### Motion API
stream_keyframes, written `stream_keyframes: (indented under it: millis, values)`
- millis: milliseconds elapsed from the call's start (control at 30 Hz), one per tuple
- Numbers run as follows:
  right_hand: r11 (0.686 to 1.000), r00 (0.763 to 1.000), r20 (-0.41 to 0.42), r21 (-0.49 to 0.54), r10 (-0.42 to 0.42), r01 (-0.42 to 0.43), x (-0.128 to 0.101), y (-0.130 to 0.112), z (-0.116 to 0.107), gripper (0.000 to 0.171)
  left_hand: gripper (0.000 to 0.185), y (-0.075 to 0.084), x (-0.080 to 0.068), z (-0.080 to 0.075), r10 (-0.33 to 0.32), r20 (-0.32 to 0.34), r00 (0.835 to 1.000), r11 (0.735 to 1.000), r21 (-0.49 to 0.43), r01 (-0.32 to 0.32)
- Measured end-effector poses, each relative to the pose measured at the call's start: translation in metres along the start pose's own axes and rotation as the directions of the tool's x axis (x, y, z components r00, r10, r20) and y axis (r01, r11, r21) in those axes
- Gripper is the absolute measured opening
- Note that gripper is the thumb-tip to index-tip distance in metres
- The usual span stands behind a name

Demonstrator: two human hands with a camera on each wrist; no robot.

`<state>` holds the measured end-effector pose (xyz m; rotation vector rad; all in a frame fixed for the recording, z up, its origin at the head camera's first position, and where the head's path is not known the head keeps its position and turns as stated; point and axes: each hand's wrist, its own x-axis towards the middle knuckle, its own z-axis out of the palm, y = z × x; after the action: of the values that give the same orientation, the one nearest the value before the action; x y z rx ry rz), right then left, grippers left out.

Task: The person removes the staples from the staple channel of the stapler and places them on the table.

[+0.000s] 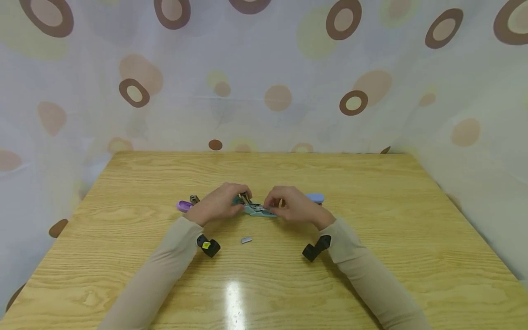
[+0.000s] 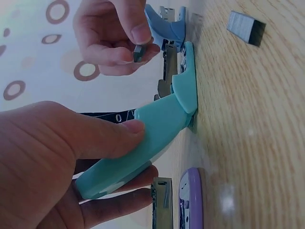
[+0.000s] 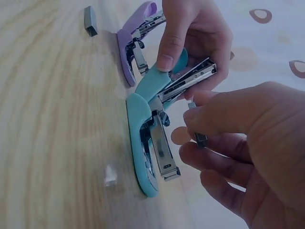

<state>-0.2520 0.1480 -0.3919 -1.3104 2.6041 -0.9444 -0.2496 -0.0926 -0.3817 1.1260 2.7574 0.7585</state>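
A teal stapler (image 1: 259,210) lies on the wooden table (image 1: 371,220) with its top swung up. My left hand (image 1: 237,201) grips the raised teal cover (image 2: 157,129) between thumb and fingers, so the metal staple channel (image 3: 188,81) is exposed. My right hand (image 1: 274,204) hovers just above the stapler and pinches a short strip of staples (image 3: 200,138) between thumb and forefinger. In the left wrist view the same strip (image 2: 138,51) sits at the right hand's fingertips (image 2: 142,34), near the channel's end.
A purple stapler (image 1: 184,205) lies left of my left hand, a blue stapler (image 1: 315,198) beyond my right hand. A loose staple strip (image 1: 246,239) rests on the table in front of the hands. A spotted curtain (image 1: 264,91) surrounds the table.
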Motion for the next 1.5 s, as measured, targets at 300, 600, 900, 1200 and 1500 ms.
stream_keyframes:
  millis: [300, 600, 900, 1200, 1500]
  values:
    - [1.000, 1.000, -0.015, 0.005, 0.020, -0.020, -0.012, -0.003, 0.004, 0.015, 0.025, -0.001, 0.001, -0.001, 0.015, -0.013, 1.000, 1.000, 0.011, -0.015]
    - [0.998, 0.998, -0.002, 0.031, -0.056, 0.056, -0.020, -0.004, 0.017, 0.011, 0.025, -0.003, 0.000, -0.002, 0.009, -0.016, 1.000, 1.000, -0.008, -0.010]
    - [0.995, 0.997, 0.074, 0.101, -0.027, 0.019, -0.021, -0.009, 0.024, 0.011, 0.025, -0.003, 0.002, -0.003, 0.013, -0.025, 1.000, 1.000, -0.006, -0.013]
    - [0.995, 0.986, 0.154, 0.077, -0.068, 0.057, -0.022, -0.018, 0.028, 0.011, 0.024, -0.002, 0.002, -0.001, 0.009, -0.019, 1.000, 1.000, -0.007, -0.009]
    - [0.994, 0.987, 0.156, 0.111, -0.026, 0.009, -0.023, -0.017, 0.030, 0.006, 0.024, -0.004, 0.001, 0.002, -0.001, -0.016, 1.000, 1.000, -0.023, 0.000]
